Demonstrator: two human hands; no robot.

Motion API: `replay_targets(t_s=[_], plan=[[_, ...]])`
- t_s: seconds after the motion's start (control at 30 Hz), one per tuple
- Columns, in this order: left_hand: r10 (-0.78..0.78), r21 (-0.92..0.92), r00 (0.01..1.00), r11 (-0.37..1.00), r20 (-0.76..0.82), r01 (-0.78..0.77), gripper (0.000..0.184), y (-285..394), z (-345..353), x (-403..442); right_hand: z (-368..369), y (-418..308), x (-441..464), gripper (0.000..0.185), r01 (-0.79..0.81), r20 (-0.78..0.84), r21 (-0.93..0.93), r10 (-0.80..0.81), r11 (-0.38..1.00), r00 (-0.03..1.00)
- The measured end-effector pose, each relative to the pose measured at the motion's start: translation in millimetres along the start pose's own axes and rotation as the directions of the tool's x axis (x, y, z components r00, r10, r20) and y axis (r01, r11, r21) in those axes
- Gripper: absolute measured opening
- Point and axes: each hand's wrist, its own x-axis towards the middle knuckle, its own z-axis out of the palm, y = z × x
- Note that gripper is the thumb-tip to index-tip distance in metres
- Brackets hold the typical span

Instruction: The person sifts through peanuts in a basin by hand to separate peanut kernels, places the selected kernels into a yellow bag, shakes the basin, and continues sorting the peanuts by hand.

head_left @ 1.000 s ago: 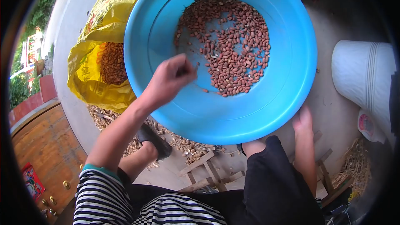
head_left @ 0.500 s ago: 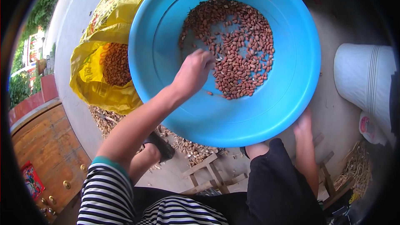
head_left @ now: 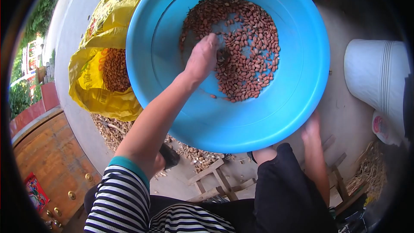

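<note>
A large blue basin [head_left: 297,64] holds reddish-brown shelled peanuts [head_left: 254,67], gathered mostly in its middle and far part. My left hand [head_left: 202,58] reaches down inside, at the left edge of the peanuts. Its fingers are curled together and partly blurred; a dark bit shows beside them, and I cannot make out what they hold. At the lower right, my right hand [head_left: 311,128] grips the basin's rim from the outside, with its fingertips hidden under the basin.
An open yellow bag [head_left: 105,103] with more peanuts stands left of the basin. Peanut shells [head_left: 110,129] litter the floor below it. A wooden stool frame [head_left: 220,179] lies near my legs. White containers [head_left: 375,75] stand right; a wooden cabinet [head_left: 56,155] is at lower left.
My left hand has moved slightly up and left within the basin, its forearm swinging right. The basin and bag appear shifted a little left. My right hand stays at the rim.
</note>
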Motion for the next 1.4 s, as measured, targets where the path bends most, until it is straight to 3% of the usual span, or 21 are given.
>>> replay_targets(t_s=[0.07,0.13,0.27,0.37,0.43,0.47,0.5,0.57,0.63,0.7,0.77,0.83,0.9,0.97,1.03,1.13,1.2,1.4], plan=[[0.017,-0.054,0.997,0.998,0.077,-0.013,0.015,5,-1,-8,2,-3,-1,0.039,0.011,0.009,-0.012,-0.011,1.000,1.000],[0.173,0.177,0.954,0.959,0.246,-0.219,0.022,8,6,-14,7,-8,-4,0.039,0.007,-0.015,0.029,-0.007,1.000,1.000],[0.140,0.289,0.944,0.930,0.298,-0.229,0.027,12,11,-18,9,-11,-7,0.038,-0.021,-0.040,0.090,0.025,0.996,0.999],[0.090,0.200,0.976,0.971,0.198,-0.130,0.022,12,7,-17,1,-2,1,0.039,-0.005,0.004,0.002,0.005,1.000,1.000],[0.008,-0.057,1.000,0.998,-0.014,-0.009,0.015,5,-3,-17,1,-1,3,0.038,0.000,-0.007,-0.010,0.000,1.000,1.000],[-0.105,-0.141,0.994,0.984,0.016,0.106,0.009,13,-18,-17,1,0,3,0.038,0.005,-0.019,-0.020,-0.006,1.000,1.000],[-0.104,-0.141,0.994,0.984,0.018,0.106,0.009,22,-36,-20,2,-3,1,0.038,0.004,-0.020,-0.019,-0.004,1.000,1.000],[-0.300,-0.303,0.889,0.861,0.346,0.409,0.008,51,-79,-30,7,-12,-5,0.039,-0.027,-0.003,0.067,0.027,0.997,1.000],[-0.264,-0.404,0.806,0.757,0.530,0.514,0.005,64,-110,-51,5,-10,-3,0.040,-0.027,0.006,0.067,0.026,0.997,1.000],[-0.247,-0.413,0.713,0.673,0.657,0.614,0.004,77,-132,-75,4,-6,0,0.042,-0.026,0.017,0.066,0.025,0.997,1.000],[-0.208,-0.207,0.551,0.775,0.808,0.597,0.010,89,-152,-93,4,-2,2,0.036,-0.036,-0.018,0.078,0.037,0.996,0.999],[0.069,-0.213,0.648,0.966,0.759,0.147,0.011,87,-150,-123,4,1,6,0.036,-0.040,-0.033,0.105,0.044,0.994,0.998],[0.223,-0.148,0.561,0.973,0.797,-0.176,0.020,80,-143,-156,5,0,5,0.036,-0.046,-0.050,0.130,0.053,0.990,0.997],[0.205,-0.168,0.578,0.979,0.790,-0.118,0.022,96,-144,-149,7,-3,2,0.036,-0.016,-0.018,0.132,0.018,0.991,1.000],[0.024,-0.058,0.623,0.998,0.782,0.035,0.021,101,-131,-127,3,2,6,0.036,-0.026,-0.021,0.155,0.029,0.988,0.999],[0.052,-0.079,0.875,0.997,0.482,-0.016,0.016,80,-82,-93,2,3,7,0.036,-0.021,-0.023,0.145,0.024,0.989,0.999],[-0.016,-0.030,0.929,0.999,0.369,0.029,0.011,65,-45,-74,5,0,5,0.035,-0.006,-0.022,0.110,0.009,0.994,1.000],[0.127,0.127,0.978,0.981,0.168,-0.149,0.005,32,30,-54,4,-3,1,0.035,-0.008,0.002,0.090,0.008,0.996,1.000]])
